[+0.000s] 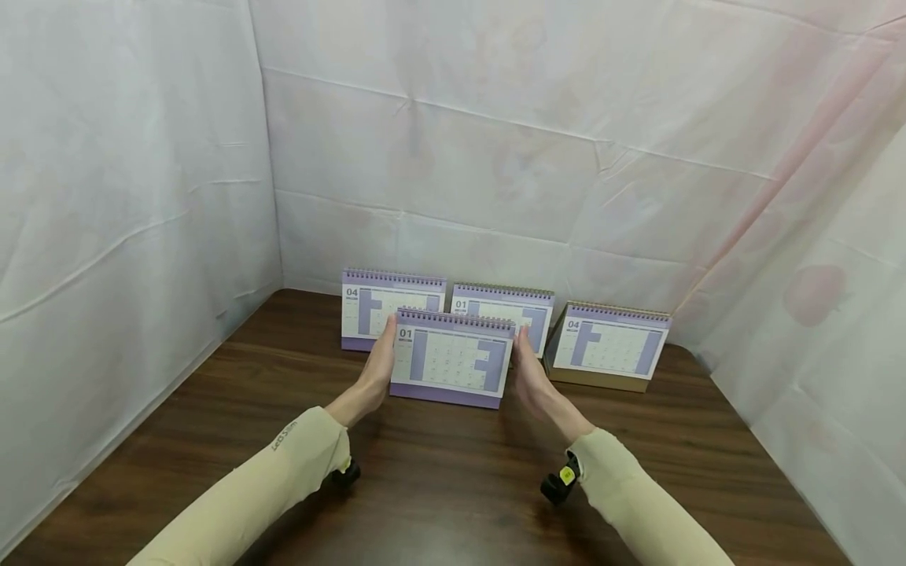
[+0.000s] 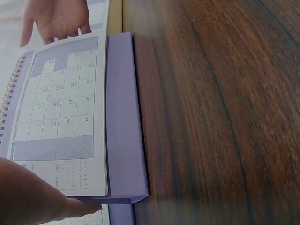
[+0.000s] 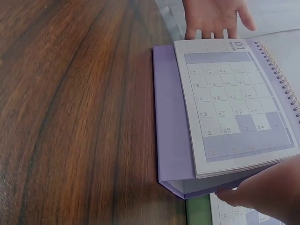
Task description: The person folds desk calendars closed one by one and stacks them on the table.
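A purple desk calendar marked 01 [image 1: 451,358] stands upright on the wooden table, with a spiral binding along its top. At its left side edge is my left hand [image 1: 375,365], palm turned inward and fingers straight. My right hand [image 1: 534,381] lies along the opposite side edge in the same way. The front calendar hides part of the fingers of the far hand in each wrist view. Behind it stand a calendar marked 04 [image 1: 359,318] at the left and another marked 01 [image 1: 536,316] in the middle, both partly covered.
To the right stands a calendar marked 04 [image 1: 605,350] with a tan base, turned slightly. White cloth [image 1: 453,157] hangs behind and at both sides of the dark wooden table [image 1: 453,487]. A black strap with a yellow tag [image 1: 566,475] is on my right wrist.
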`<state>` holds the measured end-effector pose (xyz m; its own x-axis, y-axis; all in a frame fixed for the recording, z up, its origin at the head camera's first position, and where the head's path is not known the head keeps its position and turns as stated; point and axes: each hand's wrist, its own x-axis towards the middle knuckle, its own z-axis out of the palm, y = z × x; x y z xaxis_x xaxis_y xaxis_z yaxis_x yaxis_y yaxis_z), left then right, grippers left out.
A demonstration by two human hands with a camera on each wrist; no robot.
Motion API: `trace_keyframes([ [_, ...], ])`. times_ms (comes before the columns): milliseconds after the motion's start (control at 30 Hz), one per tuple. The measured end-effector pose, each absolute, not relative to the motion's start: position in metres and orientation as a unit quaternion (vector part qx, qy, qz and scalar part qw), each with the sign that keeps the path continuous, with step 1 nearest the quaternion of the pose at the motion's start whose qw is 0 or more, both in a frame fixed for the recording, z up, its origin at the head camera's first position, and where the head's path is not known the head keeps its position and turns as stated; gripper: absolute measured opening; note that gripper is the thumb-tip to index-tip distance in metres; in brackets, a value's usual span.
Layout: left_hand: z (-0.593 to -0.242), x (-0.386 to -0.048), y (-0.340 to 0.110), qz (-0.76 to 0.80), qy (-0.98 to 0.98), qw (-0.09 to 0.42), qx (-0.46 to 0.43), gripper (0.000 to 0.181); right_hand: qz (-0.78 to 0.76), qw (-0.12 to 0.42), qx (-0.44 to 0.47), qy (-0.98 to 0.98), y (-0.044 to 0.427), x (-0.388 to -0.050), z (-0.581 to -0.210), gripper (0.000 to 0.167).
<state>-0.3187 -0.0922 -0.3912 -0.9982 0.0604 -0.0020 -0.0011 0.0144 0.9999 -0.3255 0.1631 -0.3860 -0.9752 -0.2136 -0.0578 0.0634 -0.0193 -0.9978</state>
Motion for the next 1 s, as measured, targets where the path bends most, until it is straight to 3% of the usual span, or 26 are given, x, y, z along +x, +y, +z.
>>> trace_keyframes([
  [667,-0.388,-0.318,-0.089,0.684,0.728,0.01,0.046,0.075,-0.704,0.101,-0.089,0.698,0.169,-0.327,-0.378,0.067],
  [1000,-0.383,-0.316,-0.091,0.682,0.731,0.013,0.039,0.072,-0.694,0.122,-0.065,0.707,0.178,-0.325,-0.367,0.079],
])
